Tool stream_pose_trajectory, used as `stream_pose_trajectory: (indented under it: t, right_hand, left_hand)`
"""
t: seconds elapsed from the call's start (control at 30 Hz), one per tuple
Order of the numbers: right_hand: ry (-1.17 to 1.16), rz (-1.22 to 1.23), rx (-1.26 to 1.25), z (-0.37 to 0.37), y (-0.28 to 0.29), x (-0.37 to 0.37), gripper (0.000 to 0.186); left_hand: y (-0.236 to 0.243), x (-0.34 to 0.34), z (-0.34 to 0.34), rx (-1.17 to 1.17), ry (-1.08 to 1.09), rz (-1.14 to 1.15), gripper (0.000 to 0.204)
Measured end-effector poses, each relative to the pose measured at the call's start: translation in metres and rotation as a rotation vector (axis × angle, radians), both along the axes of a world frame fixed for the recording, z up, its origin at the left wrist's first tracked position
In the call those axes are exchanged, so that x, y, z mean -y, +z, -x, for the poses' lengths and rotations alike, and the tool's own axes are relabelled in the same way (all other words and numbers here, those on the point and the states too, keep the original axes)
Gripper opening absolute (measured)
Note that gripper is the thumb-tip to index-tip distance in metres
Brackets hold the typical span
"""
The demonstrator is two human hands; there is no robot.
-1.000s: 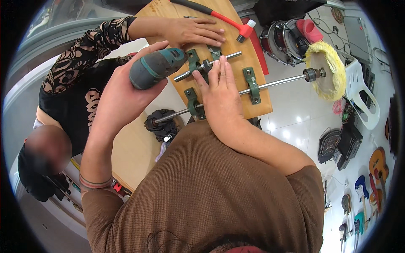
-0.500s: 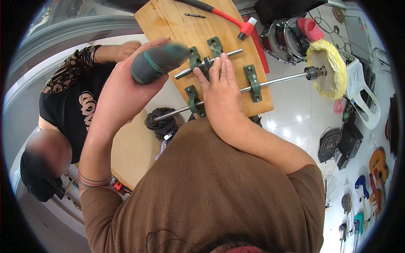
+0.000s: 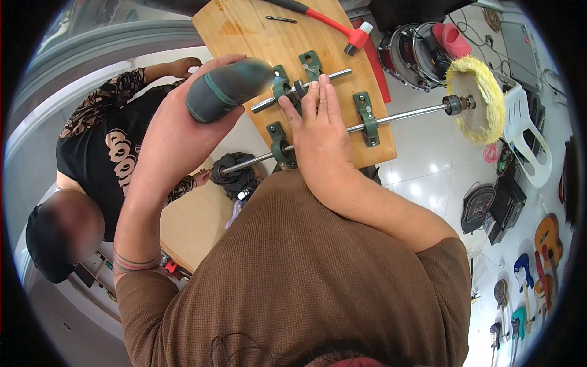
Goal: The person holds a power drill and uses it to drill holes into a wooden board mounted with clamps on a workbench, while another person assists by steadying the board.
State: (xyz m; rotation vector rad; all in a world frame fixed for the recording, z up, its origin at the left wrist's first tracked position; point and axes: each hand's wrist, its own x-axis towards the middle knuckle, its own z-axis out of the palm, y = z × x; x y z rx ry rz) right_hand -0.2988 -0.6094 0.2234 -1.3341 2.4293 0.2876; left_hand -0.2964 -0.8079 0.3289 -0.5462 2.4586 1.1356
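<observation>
My left hand (image 3: pixel 174 131) is wrapped round a dark cordless drill (image 3: pixel 211 98) with a teal stripe, its blurred front end over a green bearing block (image 3: pixel 278 76). The drill's tip is hidden. My right hand (image 3: pixel 324 137) lies with fingers stretched out against a short steel rod (image 3: pixel 339 74) and its black collar (image 3: pixel 298 88), thumb near the block. A second bearing block (image 3: pixel 310 64) stands beyond my fingertips. Nearer me, a long steel shaft (image 3: pixel 406 117) runs through two more green blocks, one left of my right hand and another bearing block (image 3: pixel 367 119) to its right.
A wooden board (image 3: pixel 244 46) carries these parts, a red and black mallet (image 3: pixel 330 24) and a driver bit (image 3: pixel 281 19). A yellow buffing wheel (image 3: pixel 471 101) sits on the shaft's right end. Another person (image 3: pixel 101 153) is at the left; drums (image 3: pixel 416 58) stand back right.
My hands and the drill have barely moved. The other person has shifted, and one of their hands now shows near the dark item at the shaft's left end.
</observation>
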Motion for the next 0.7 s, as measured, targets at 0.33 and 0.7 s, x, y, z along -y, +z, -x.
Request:
stream_pose_trajectory:
  t: [0.33, 0.7]
  right_hand:
    - [0.010, -0.025, -0.019, -0.001, 0.000, 0.000, 0.062]
    - [0.026, -0.031, -0.015, 0.000, 0.001, -0.002, 0.062]
  left_hand:
    - [0.024, -0.004, 0.004, 0.029, 0.038, -0.080, 0.052]
    - [0.002, -0.017, 0.030, -0.114, -0.120, -0.065, 0.054]
